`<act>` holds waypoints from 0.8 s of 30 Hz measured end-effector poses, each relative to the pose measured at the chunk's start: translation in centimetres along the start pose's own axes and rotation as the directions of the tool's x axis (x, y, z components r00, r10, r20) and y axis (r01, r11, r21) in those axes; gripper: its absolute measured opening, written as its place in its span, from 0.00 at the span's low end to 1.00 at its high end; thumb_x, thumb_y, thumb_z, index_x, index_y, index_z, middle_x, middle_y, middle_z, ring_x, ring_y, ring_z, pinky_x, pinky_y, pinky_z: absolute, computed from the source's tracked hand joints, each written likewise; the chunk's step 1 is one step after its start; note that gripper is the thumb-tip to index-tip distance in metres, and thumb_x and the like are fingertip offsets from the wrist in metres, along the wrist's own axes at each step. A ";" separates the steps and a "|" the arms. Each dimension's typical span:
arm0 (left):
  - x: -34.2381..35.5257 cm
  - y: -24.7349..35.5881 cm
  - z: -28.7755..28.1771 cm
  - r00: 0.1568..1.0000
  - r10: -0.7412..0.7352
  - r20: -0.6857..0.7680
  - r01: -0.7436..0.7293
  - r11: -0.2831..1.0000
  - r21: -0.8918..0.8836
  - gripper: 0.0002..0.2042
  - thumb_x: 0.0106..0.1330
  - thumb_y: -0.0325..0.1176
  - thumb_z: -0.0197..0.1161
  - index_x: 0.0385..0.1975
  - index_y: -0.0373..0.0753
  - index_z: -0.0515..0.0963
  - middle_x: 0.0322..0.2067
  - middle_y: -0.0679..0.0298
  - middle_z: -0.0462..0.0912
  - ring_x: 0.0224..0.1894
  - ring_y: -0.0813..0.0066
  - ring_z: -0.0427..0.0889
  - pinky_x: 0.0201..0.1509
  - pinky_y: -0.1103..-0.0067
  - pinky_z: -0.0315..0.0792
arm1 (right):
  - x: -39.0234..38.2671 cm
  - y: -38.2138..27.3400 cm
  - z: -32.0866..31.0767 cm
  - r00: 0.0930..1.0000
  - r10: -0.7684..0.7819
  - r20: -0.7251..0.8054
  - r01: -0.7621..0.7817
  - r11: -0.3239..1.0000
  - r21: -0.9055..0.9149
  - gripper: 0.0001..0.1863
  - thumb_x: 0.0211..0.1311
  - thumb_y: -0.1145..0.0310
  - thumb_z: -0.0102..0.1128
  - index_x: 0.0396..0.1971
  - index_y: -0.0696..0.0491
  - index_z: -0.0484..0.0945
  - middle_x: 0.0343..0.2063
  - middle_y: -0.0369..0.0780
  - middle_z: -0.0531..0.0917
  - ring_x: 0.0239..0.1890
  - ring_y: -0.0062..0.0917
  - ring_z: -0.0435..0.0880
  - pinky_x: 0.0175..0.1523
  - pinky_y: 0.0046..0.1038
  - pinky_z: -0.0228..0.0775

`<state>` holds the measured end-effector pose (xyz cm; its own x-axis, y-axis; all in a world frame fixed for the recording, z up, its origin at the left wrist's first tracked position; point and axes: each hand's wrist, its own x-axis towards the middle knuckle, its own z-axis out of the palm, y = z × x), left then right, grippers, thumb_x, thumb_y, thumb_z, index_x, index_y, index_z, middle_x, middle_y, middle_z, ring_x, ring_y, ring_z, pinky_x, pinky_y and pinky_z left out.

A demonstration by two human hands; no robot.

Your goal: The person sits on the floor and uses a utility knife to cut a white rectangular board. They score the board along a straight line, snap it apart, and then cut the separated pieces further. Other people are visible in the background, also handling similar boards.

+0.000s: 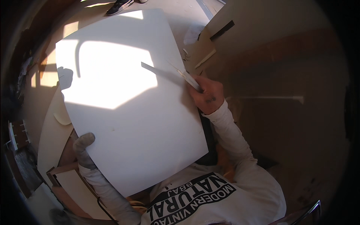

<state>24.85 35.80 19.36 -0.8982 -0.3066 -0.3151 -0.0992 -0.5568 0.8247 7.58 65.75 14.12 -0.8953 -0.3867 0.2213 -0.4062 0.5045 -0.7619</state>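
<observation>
A large white sheet [138,135] fills the middle, crossed by patches of sunlight and shadows. My left hand [84,144], in a grey glove, grips its lower left edge, thumb on top and other fingers hidden underneath. Over the sheet's right edge, my bare right hand [206,93], with dark smudges on its back, is closed round a slim pale cutter [186,76] whose thin tip points up and left above the surface, casting a long shadow.
A person's shoe [117,7] shows at the top. Pale curved boards [50,135] and panel pieces [69,189] lie at left. A large standing panel [262,26] occupies the upper right, with offcuts [205,58] near its base.
</observation>
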 end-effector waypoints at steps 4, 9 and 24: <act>0.1 0.1 0.4 0.996 -0.087 -0.034 0.084 0.993 -0.082 0.32 0.51 0.31 0.62 0.57 0.26 0.64 0.44 0.44 0.78 0.40 0.55 0.84 0.41 0.68 0.83 | 0.4 1.4 -4.1 0.983 -0.085 0.164 0.109 0.983 -0.149 0.11 0.54 0.75 0.61 0.39 0.57 0.82 0.21 0.42 0.80 0.20 0.28 0.77 0.27 0.29 0.68; 0.5 0.6 -1.0 0.996 -0.078 0.049 0.081 0.995 -0.055 0.33 0.52 0.31 0.63 0.58 0.26 0.63 0.46 0.43 0.77 0.43 0.55 0.83 0.43 0.67 0.82 | -0.1 2.0 -4.4 0.932 0.009 0.362 -0.026 0.999 0.041 0.14 0.53 0.72 0.66 0.42 0.55 0.82 0.29 0.40 0.80 0.29 0.28 0.79 0.35 0.28 0.70; 0.3 0.4 -0.6 0.998 -0.054 0.022 0.054 0.998 0.024 0.34 0.52 0.37 0.62 0.59 0.24 0.63 0.46 0.42 0.76 0.44 0.54 0.82 0.43 0.68 0.81 | -0.2 3.6 -3.0 0.904 -0.222 0.365 0.233 0.972 0.012 0.15 0.46 0.76 0.68 0.38 0.54 0.82 0.38 0.42 0.82 0.37 0.37 0.84 0.41 0.30 0.76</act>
<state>24.75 35.06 19.31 -0.9007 -0.2589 -0.3489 -0.1575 -0.5537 0.8177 5.80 69.96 13.16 -0.6529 -0.7430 0.1471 -0.6018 0.3909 -0.6965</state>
